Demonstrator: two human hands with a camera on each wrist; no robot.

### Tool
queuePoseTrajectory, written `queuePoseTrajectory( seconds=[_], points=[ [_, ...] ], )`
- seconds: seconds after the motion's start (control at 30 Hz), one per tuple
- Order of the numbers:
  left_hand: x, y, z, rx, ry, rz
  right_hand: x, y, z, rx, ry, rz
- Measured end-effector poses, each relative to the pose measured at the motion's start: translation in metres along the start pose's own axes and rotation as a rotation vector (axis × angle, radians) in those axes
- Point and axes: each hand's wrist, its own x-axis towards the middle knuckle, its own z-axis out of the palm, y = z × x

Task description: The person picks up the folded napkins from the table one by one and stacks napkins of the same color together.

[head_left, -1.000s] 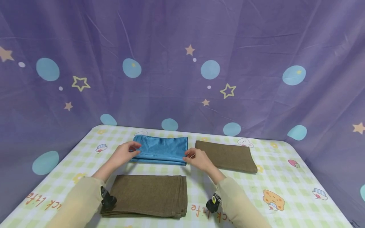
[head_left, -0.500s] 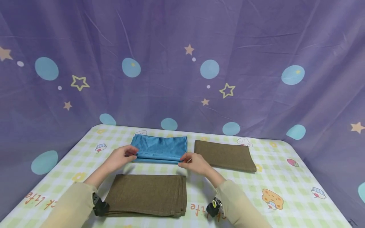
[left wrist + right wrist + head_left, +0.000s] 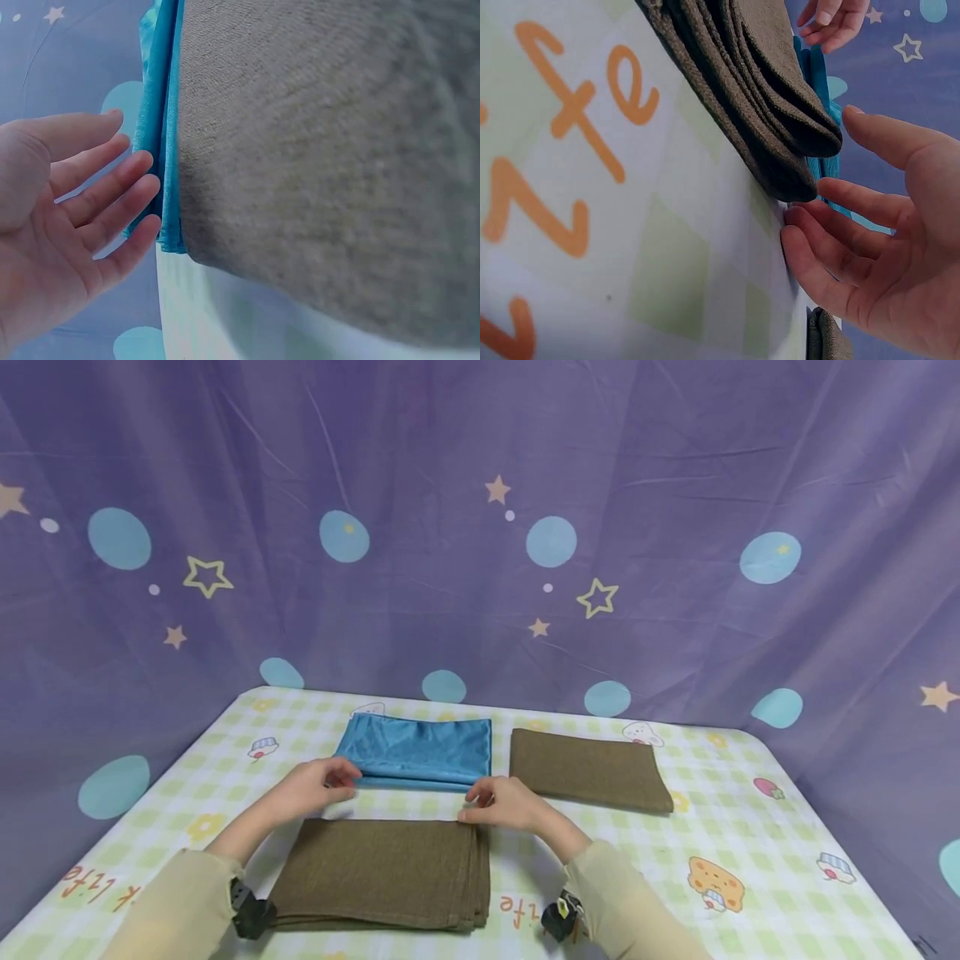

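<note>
Two folded cloths lie in line before me: a shiny blue cloth (image 3: 420,747) farther back and a thick brown cloth (image 3: 382,872) nearer. My left hand (image 3: 313,789) is over the gap between them at the left, its fingers spread and holding nothing in the left wrist view. At the brown cloth's far right corner is my right hand (image 3: 504,803), thumb and fingers parted, fingertips right by the layered edge (image 3: 742,97). In the right wrist view nothing is gripped between them.
A second folded brown cloth (image 3: 588,768) lies right of the blue one. Underneath is a table with a green-and-white checked, printed cover (image 3: 630,852). A purple curtain (image 3: 450,610) with stars and dots hangs behind and at both sides.
Both hands have drawn back toward the body, away from the blue cloth's near corners to the far edge of the near brown cloth. The cloths stay about where they were.
</note>
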Motion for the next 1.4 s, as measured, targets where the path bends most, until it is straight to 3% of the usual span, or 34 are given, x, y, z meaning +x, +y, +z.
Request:
queuePoseTrajectory(
  seconds=[0.27, 0.73, 1.13, 1.4],
  points=[
    [-0.013, -0.005, -0.002, -0.015, -0.095, -0.004, -0.002, -0.002, 0.002, -0.039, -0.004, 0.004],
    [-0.018, -0.011, -0.001, -0.072, -0.229, -0.026, -0.007, -0.008, 0.004, 0.031, -0.055, 0.101],
    [-0.019, -0.012, -0.003, -0.047, -0.247, -0.042, -0.006, -0.007, 0.006, 0.042, -0.07, 0.097],
    [-0.022, -0.011, -0.005, -0.054, -0.254, 0.001, -0.006, -0.007, 0.007, 0.033, -0.062, 0.07]
  ],
)
